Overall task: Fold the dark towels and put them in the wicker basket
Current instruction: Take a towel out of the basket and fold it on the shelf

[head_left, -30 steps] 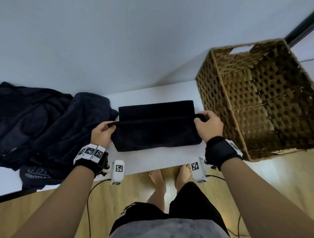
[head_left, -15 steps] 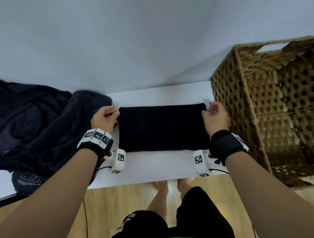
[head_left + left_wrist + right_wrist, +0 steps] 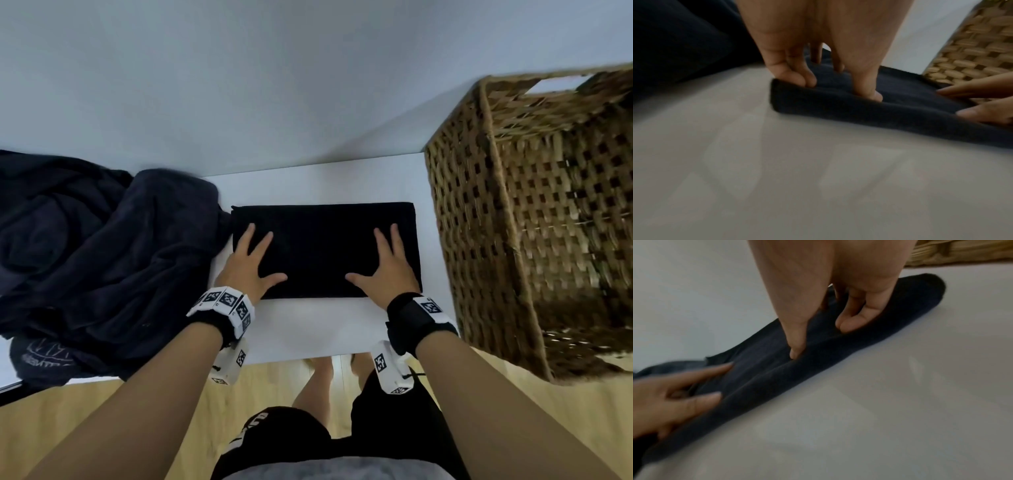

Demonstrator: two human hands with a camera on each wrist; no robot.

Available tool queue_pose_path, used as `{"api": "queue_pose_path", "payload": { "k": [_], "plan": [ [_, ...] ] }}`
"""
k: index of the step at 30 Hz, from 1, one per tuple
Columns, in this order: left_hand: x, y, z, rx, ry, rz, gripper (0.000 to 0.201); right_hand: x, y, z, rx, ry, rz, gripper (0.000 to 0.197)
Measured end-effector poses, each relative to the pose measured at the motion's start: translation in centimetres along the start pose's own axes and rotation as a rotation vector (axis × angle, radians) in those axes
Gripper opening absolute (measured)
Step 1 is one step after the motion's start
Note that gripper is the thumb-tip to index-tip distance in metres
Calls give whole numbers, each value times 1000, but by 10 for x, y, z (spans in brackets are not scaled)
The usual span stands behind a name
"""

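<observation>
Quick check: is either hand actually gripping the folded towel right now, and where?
Neither grips it. The left hand and right hand lie flat, fingers spread, on top of the folded towel, one near each end.

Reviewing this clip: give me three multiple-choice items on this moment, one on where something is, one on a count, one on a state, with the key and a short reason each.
1. Where does the wicker basket stand relative to the folded towel?
A. To its right
B. To its left
C. On top of it

2. How many hands rest on the folded towel?
A. None
B. One
C. Two

3. How do the hands lie on the towel?
A. Fists clenched
B. Flat, fingers spread
C. Pinching a lifted corner

Key: 1 A, the basket sits at the table's right end, the unfolded dark pile at the left. 2 C, the left hand and right hand both rest on it. 3 B, the head view shows straight, splayed fingers pressing down.
</observation>
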State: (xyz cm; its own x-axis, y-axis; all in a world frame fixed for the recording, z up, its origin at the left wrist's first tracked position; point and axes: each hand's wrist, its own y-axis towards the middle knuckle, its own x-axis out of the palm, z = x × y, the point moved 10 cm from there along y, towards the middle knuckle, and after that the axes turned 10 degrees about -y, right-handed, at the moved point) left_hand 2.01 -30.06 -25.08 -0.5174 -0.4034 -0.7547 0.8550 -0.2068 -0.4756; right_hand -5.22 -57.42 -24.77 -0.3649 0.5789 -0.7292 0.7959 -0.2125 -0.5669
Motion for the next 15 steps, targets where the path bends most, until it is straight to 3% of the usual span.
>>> {"api": "queue_pose_path", "payload": {
  "k": [4,8,13,15],
  "plan": [
    [-25,-21,-23,-111,-11,181,72,-7,-1,22,67,-37,7,111],
    [-31,-40,-33,-291,-390,304,67,-2,-4,19,54,-56,-40,113],
    [-20,-44,-42,-491,-717,208,65,13,-24,11,26,-89,-81,114],
    [-16,-44,-46,-519,-773,152,51,21,-34,8,16,-97,-94,115]
  ]
}}
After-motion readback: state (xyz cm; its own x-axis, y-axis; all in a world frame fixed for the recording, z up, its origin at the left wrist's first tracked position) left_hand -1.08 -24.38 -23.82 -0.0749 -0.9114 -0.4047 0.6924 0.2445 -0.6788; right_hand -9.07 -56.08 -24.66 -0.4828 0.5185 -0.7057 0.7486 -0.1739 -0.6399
